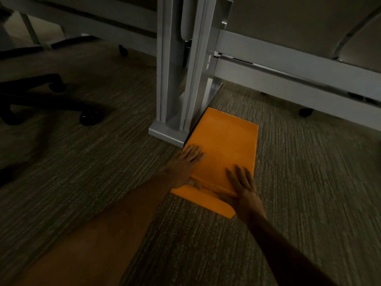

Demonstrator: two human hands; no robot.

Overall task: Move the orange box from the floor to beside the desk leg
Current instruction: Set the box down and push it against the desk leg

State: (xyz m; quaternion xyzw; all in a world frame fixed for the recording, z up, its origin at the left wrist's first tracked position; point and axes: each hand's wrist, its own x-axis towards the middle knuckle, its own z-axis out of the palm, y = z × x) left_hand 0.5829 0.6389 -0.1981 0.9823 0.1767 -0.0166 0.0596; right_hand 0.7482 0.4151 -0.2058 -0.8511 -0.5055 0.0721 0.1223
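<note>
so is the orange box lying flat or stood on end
Lying flat: the orange box rests broad face up on the carpet, both hands spread flat on top.

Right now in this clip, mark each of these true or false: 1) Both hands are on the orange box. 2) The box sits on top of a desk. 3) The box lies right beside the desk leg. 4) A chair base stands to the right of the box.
1) True: the left hand and right hand rest flat on the orange box.
2) False: it lies on the carpet.
3) True: its edge runs along the foot of the desk leg.
4) False: the chair base stands to the left.
</note>
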